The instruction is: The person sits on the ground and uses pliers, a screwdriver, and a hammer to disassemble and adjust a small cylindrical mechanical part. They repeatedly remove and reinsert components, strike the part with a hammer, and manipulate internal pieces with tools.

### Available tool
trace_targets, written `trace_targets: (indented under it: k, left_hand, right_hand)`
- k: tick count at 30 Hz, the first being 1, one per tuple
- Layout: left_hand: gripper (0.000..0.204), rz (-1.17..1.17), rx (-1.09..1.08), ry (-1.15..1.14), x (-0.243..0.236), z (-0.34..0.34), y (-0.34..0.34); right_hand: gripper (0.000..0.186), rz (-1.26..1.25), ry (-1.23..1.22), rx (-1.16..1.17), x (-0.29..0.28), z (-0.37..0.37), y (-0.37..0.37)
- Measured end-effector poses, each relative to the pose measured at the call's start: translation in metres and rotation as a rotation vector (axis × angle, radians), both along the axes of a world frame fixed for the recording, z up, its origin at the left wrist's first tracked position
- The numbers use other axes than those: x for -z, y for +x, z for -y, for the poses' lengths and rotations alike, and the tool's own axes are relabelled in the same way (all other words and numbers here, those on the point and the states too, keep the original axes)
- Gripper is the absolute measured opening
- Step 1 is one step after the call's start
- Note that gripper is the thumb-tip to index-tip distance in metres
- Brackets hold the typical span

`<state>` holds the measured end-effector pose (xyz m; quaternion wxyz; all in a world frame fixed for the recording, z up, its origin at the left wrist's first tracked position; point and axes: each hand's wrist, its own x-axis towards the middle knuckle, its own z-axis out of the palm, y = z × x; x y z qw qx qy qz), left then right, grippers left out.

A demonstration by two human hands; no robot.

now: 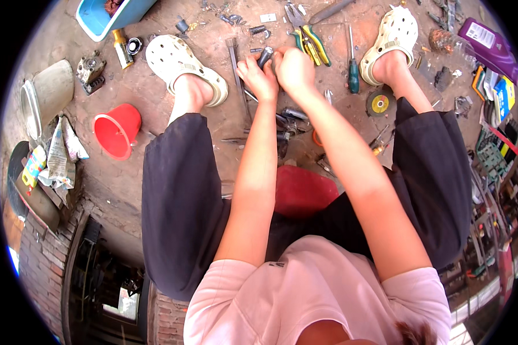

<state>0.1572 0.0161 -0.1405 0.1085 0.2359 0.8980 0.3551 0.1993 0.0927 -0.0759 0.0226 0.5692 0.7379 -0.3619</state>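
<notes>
Between my feet, my left hand (260, 79) is closed around a short dark metal cylinder (265, 56), whose shiny end points up and away from me. Pressed close beside it is my right hand (294, 70), its fingers curled in; whatever they grip is hidden behind the hand. Yellow-and-green-handled pliers (311, 43) lie just beyond the right hand. A long flat metal bar (237, 77) rests to the left of my left hand. Under my wrists, more dark cylindrical metal parts (295, 114) lie on the ground.
A green-handled screwdriver (353, 75) and a grinding disc (380, 103) lie near my right shoe. Left of me are a red bucket (133, 123), a greasy metal part (91, 70) and a blue basin (89, 26). A purple container (489, 49) stands at far right.
</notes>
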Motion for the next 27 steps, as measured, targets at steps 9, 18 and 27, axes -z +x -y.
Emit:
trace_targets:
  k: [9,18,27]
  left_hand:
    - [0.015,-0.059,-0.031,-0.028,0.008,-0.002,-0.001]
    - [0.015,0.061,0.142,-0.026,-0.044,-0.008,-0.016]
    - [0.020,0.433,0.163,0.281,-0.208,-0.021,-0.002]
  right_hand:
    - [0.030,0.164,0.213,-0.146,0.010,0.032,0.003]
    - [0.031,-0.216,0.103,0.200,-0.055,0.053,0.008]
    - [0.021,-0.952,0.029,0.556,-0.182,0.067,0.029]
